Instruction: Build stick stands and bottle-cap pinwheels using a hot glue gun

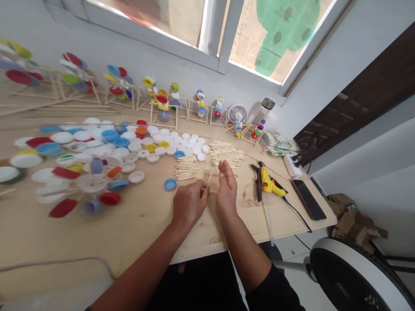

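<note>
My left hand (pixel 189 203) is closed in a pinch on thin wooden sticks (pixel 209 178) just above the plywood table (pixel 139 224). My right hand (pixel 227 188) stands on edge beside it, fingers stretched forward and close together, touching the same small stick assembly. A blue bottle cap (pixel 170 184) lies just left of my left hand. Two piles of short wooden sticks (pixel 225 152) lie right behind my hands.
Several coloured and white bottle caps (pixel 97 151) cover the table's left half. Stick-and-cap pinwheel models (pixel 162 101) line the wall. A yellow glue gun (pixel 270 183), black pliers (pixel 258 181), a phone (pixel 308 198) and a power strip (pixel 292 166) lie right. A fan (pixel 353 276) stands below.
</note>
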Demonstrator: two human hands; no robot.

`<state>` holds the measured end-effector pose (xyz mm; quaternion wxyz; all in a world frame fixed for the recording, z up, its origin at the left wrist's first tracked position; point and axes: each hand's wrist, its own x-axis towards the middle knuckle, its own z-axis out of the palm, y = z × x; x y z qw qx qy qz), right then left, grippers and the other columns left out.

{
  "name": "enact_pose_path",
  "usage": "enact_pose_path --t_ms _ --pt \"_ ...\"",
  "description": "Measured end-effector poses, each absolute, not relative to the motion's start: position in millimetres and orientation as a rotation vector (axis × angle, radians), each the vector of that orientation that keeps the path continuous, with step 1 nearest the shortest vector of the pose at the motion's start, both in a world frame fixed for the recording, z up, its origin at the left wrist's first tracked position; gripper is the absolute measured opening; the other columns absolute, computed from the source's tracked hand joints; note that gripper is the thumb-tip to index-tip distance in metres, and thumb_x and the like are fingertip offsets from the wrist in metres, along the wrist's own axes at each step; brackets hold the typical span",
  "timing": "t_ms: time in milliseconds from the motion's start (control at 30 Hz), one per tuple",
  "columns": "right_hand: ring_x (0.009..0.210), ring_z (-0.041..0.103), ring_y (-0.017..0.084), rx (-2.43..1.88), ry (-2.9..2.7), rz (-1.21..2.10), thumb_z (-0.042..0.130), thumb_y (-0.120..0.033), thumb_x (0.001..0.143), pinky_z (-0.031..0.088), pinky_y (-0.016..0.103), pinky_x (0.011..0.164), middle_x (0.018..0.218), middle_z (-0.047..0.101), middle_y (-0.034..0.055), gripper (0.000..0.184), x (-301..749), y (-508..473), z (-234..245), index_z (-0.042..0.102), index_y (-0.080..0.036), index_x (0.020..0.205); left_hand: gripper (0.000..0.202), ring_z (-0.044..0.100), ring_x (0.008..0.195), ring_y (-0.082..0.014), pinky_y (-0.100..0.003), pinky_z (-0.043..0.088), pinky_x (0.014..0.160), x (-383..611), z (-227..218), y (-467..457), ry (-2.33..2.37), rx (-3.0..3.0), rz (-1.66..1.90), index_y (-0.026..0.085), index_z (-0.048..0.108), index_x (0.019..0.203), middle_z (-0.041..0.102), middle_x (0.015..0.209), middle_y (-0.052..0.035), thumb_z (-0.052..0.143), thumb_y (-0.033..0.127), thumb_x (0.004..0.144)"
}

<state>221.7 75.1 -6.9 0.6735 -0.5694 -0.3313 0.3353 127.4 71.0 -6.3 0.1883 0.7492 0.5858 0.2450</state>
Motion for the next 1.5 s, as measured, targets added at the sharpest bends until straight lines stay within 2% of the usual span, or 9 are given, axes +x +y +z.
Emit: enact_pose_path --t_ms 333,467,733,900,1500 --pt "0.128 0.058 0.02 -1.221 -0.615 0.782 0.049 -0.025 0.083 0.039 0.044 0.115 0.138 0.062 0.0113 0.051 224 104 -19 0.059 -0.015 0.132 0.023 0.067 0.075 -0.0218 -0.031 0.042 0.07 127 -7 72 1.643 2.11 0.703 0.022 0.067 0.083 0.072 0.072 -0.0045 0.047 0.029 0.09" --pt "0.128 0.058 0.019 -1.19 -0.621 0.782 0.051 -0.029 0.084 0.04 0.042 0.114 0.137 0.063 0.0101 0.053 225 111 -27 0.057 -0.017 0.135 0.023 0.067 0.073 -0.0209 -0.031 0.042 0.07 127 -8 72 1.639 2.109 0.707 0.023 0.067 0.082 0.072 0.072 -0.0039 0.047 0.029 0.09" --pt "0.124 0.061 0.021 -1.206 -0.596 0.786 0.05 -0.03 0.084 0.046 0.042 0.108 0.133 0.065 0.0133 0.052 222 111 -32 0.058 -0.014 0.132 0.023 0.067 0.075 -0.0222 -0.032 0.042 0.072 126 -9 73 1.633 2.115 0.702 0.022 0.068 0.083 0.071 0.071 -0.0049 0.047 0.028 0.09" --pt "0.122 0.062 0.02 -1.2 -0.594 0.774 0.05 -0.031 0.085 0.049 0.04 0.105 0.129 0.068 0.0112 0.049 220 108 -32 0.06 -0.016 0.131 0.023 0.067 0.076 -0.0221 -0.032 0.042 0.073 127 -10 73 1.628 2.12 0.709 0.022 0.068 0.083 0.072 0.072 -0.005 0.047 0.027 0.09" --pt "0.124 0.061 0.02 -1.23 -0.589 0.816 0.051 -0.032 0.086 0.044 0.04 0.11 0.131 0.066 0.014 0.05 218 103 -25 0.057 -0.013 0.131 0.021 0.067 0.078 -0.023 -0.033 0.042 0.075 126 -12 73 1.631 2.153 0.688 0.021 0.067 0.085 0.072 0.073 -0.0057 0.047 0.025 0.091"
